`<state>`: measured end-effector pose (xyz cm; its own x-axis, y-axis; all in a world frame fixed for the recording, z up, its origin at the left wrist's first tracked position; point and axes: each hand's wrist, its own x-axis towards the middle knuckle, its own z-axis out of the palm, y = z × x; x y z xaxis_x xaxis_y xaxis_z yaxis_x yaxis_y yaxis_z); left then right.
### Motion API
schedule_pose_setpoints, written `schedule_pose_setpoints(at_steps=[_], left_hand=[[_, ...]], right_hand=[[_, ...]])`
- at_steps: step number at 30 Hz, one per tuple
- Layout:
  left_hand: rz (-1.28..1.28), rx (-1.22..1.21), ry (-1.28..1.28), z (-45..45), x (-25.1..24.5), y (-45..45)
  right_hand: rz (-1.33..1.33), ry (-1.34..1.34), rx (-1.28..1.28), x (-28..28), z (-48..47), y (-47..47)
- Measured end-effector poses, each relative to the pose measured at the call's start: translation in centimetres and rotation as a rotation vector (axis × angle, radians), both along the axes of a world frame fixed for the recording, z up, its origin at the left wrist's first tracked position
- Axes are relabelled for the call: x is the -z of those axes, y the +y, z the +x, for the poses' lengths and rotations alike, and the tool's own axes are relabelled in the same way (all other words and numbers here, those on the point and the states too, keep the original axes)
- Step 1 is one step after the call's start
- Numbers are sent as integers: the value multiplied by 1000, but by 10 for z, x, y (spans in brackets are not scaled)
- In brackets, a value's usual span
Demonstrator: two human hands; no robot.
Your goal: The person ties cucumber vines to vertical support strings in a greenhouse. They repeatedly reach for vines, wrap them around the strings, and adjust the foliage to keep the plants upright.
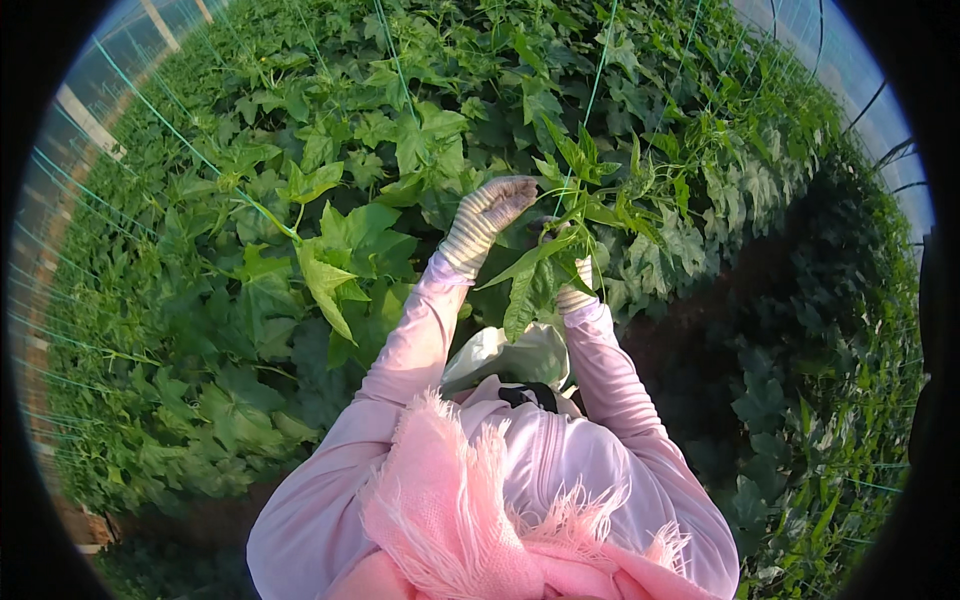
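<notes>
My left hand point(499, 204), in a striped knit glove with a soiled palm side, is raised beside a climbing vine shoot point(589, 199). Its fingers are bent close together, and a thin curved stem or tendril reaches their tips; whether they pinch it is unclear. Leaves of the shoot mostly cover my right hand point(551, 225). Only dark glove fingers near the stem and the striped cuff below show, so its grip is hidden. A green support string point(598, 71) runs up from the shoot. One large drooping leaf point(531, 296) hangs between my forearms.
A pale plastic bag or sheet point(544, 352) lies at my waist. Dense lobed foliage point(360, 232) spreads ahead and left, with another string-trained vine point(277, 221). A shaded soil gap point(697, 337) lies to the right. Pale posts point(86, 120) stand at far left.
</notes>
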<state>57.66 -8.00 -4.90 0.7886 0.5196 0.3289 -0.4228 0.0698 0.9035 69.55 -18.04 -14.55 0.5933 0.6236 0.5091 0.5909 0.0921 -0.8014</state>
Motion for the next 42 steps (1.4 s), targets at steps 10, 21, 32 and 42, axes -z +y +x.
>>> schedule_pose_setpoints(at_steps=[10,21,32,42], left_hand=[[703,-188,103,49,-3,-47],[215,-223,65,54,0,-34],[378,-385,244,51,-14,-40],[484,-518,233,48,-8,-28]], right_hand=[[791,1543,-590,47,20,-8],[158,256,-131,-21,46,-24],[-467,-379,68,-157,45,-44],[-123,254,-206,-164,59,-30]])
